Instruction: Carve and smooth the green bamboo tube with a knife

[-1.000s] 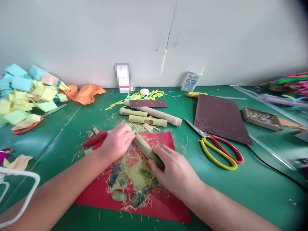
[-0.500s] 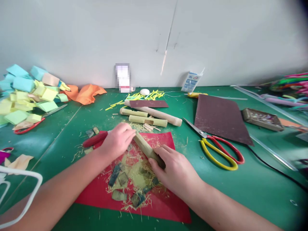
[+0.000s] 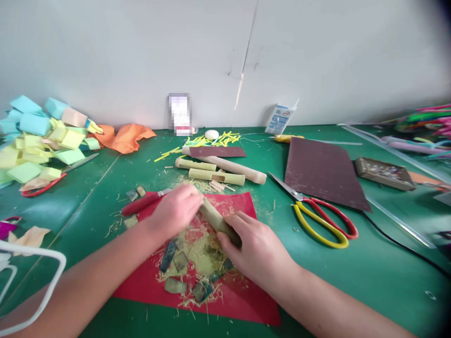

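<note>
A pale bamboo tube [image 3: 213, 216] slants over a red sheet [image 3: 246, 300], its dark open end toward me. My right hand [image 3: 260, 241] is closed around that near end, the thumb lying along the tube's side. Farther up, my left hand [image 3: 179, 206] has its fingers curled over the far end; anything between those fingers and the bamboo is hidden. Beneath the hands, dark green bark pieces [image 3: 174, 285], pale dust and thin shavings cover the sheet's middle. A red-handled tool [image 3: 141, 204] lies just left of my left hand.
Bamboo pieces [image 3: 216, 177] and a brown strip [image 3: 218, 151] lie beyond the sheet. To the right are scissors [image 3: 322, 218], a brown sheet [image 3: 324, 173] and a small tray [image 3: 384, 180]. Folded papers [image 3: 35, 141] pile up at left, with a white wire frame [image 3: 52, 286] nearer me.
My left hand has slid a little toward me and to the right along the tube, uncovering more of the red-handled tool. My right hand stays put.
</note>
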### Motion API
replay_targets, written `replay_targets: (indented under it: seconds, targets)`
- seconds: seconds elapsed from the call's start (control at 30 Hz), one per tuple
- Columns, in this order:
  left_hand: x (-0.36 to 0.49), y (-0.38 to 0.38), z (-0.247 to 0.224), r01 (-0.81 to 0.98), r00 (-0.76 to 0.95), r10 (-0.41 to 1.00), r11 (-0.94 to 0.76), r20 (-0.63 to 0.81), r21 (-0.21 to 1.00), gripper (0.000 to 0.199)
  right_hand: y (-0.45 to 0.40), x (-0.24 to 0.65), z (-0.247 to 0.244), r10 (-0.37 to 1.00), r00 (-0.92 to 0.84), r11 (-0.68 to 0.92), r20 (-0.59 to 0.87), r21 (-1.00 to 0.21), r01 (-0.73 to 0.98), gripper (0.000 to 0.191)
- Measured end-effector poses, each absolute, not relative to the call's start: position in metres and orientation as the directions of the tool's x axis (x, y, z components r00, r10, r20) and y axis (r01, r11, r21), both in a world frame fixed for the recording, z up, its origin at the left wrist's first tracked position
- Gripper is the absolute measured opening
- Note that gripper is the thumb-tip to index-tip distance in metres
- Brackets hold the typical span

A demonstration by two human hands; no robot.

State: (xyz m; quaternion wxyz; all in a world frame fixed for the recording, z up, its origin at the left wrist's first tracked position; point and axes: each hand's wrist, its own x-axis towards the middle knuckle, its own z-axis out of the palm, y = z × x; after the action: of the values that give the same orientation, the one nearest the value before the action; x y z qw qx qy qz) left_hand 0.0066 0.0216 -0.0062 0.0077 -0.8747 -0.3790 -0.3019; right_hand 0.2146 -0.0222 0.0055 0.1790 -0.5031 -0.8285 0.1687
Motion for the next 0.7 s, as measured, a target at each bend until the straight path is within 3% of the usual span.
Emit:
replay_targets:
  seconds: [0.2, 0.33, 0.47, 0.7]
  targets:
    - [0.0067, 0.0196, -0.0069, 0.631, 0.549, 0.652, -0.734, 0.523, 0.253, 0.015, -0.0225, 0.2151, 0.0024, 0.887, -0.441, 0.451, 0.139, -0.468, 0.76, 0.012]
    - [0.0056, 0.0193, -0.0087, 0.675, 0.469, 0.657, -0.697, 0.59, 0.24, 0.015, -0.0221, 0.2158, 0.0032, 0.892, -0.428, 0.444, 0.144, -0.447, 0.777, 0.016]
    - [0.0066, 0.0181, -0.0102, 0.634, 0.536, 0.657, -0.728, 0.53, 0.261, 0.017, -0.0214, 0.2151, 0.0057, 0.891, -0.437, 0.445, 0.125, -0.43, 0.785, 0.016]
    - [0.0061, 0.02, -0.0103, 0.7, 0.468, 0.674, -0.677, 0.571, 0.226, 0.016, -0.0229, 0.2153, 0.0054, 0.904, -0.397, 0.427, 0.157, -0.296, 0.854, 0.017]
